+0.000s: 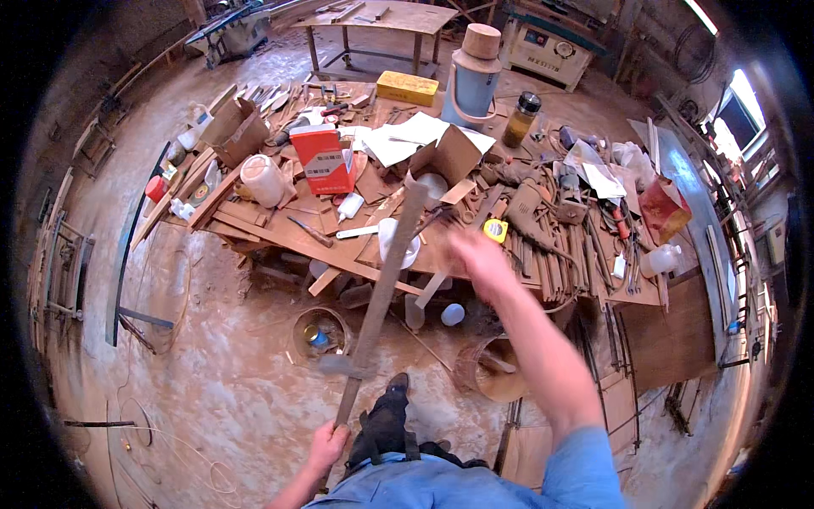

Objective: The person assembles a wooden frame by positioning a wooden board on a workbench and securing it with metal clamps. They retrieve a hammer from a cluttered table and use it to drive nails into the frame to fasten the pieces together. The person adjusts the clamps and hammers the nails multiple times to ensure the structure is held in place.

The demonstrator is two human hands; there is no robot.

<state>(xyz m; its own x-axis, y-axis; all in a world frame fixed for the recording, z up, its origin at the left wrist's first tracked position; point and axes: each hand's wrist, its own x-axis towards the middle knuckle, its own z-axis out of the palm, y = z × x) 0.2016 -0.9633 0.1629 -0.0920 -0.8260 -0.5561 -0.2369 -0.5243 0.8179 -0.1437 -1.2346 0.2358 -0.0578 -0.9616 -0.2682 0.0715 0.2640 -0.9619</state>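
Observation:
My left hand (pixel 331 443) is closed round the lower end of a long, narrow grey-brown bar (pixel 383 284). The bar slants up to the right, its far end over the workbench's clutter, and a short grey crosspiece (pixel 346 366) sits across its lower part. Out over the near edge of the workbench (pixel 254 219) reaches my right hand (pixel 475 261), its fingers smeared by motion, so I cannot tell if they hold anything. Closest to it lies a yellow tape measure (pixel 495 230). A white cup-like piece (pixel 398 243) shows partly behind the bar.
Tools and wood scraps crowd the bench, with a red-and-white box (pixel 324 161), a blue jug (pixel 469 89), a jar of yellowish liquid (pixel 521 120) and a power drill (pixel 527 204). Below stand a bucket (pixel 298 327) and a round tub (pixel 475 382). Another table (pixel 386 17) is farther back.

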